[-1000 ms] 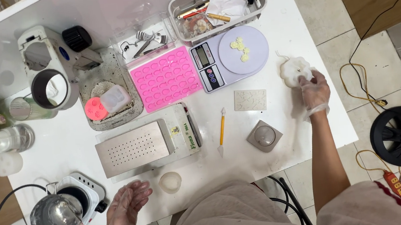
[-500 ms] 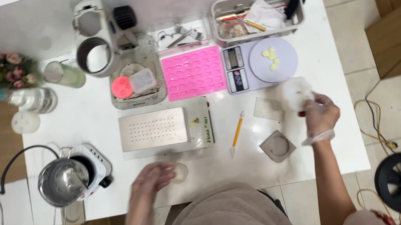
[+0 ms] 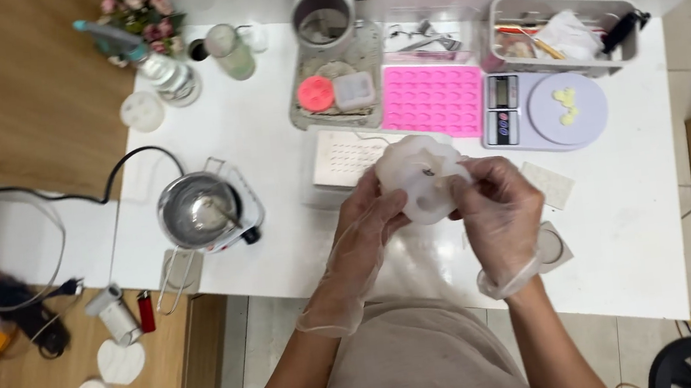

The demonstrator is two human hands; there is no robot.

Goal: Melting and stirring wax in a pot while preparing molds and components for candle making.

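Both my gloved hands hold a white, flower-shaped silicone mould (image 3: 423, 178) up above the white table (image 3: 630, 257). My left hand (image 3: 363, 235) grips its left side and my right hand (image 3: 500, 215) grips its right side. The mould hides part of the perforated metal plate device (image 3: 341, 158) behind it. A small dark hole shows on the mould's face.
A pink silicone tray (image 3: 434, 99), a digital scale (image 3: 544, 111) with small yellow pieces, a basket of tools (image 3: 561, 35), a metal pot on a small hotplate (image 3: 200, 210), bottles and flowers (image 3: 136, 14) sit on the table. Cables and small items lie on the wooden floor (image 3: 31, 325) at left.
My right hand lifted the white mould from the table's right side to the middle, and my left hand came up to grip it. The view shifted left.
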